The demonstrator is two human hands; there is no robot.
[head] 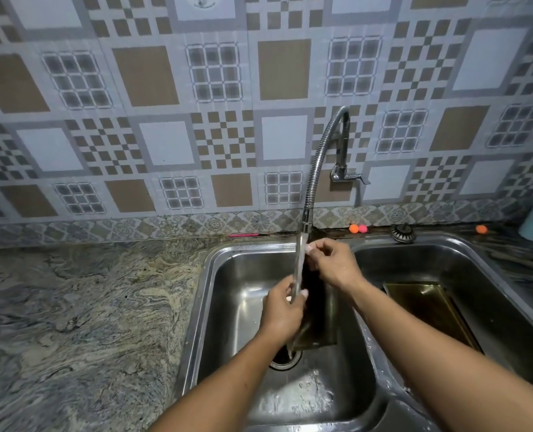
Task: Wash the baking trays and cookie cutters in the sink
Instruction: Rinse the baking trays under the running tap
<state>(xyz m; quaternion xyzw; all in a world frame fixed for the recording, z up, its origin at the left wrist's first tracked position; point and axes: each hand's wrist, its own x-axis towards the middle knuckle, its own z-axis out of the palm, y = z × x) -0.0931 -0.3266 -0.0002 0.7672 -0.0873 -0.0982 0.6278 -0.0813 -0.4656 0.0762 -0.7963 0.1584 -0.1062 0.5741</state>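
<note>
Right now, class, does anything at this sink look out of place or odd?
One thing stands out: the sink strainer plug sits on the ledge behind the right basin, not in a drain. The left basin's drain is open. Otherwise both hands, left hand and right hand, hold a dark baking tray upright under the running tap.
</note>
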